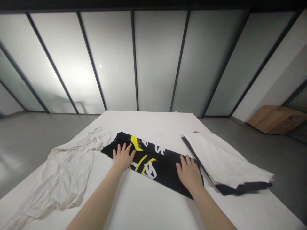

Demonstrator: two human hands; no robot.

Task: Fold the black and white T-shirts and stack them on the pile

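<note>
A black garment [168, 166] with yellow and white printing lies folded into a long strip across the middle of the white table [144, 204]. My left hand [123, 156] rests flat on its left part, fingers spread, beside a yellow patch. Toward the other end, my right hand [190, 172] lies on the black cloth with its fingers stretched out. Neither hand grips the fabric. Which kind of garment it is, I cannot tell.
A crumpled white garment [67, 172] spreads over the table's left side. On the right, a folded white garment [223, 156] lies over dark cloth [230, 189]. Frosted glass panels [158, 64] stand behind the table. A wooden cabinet [275, 119] is at the far right on the grey floor.
</note>
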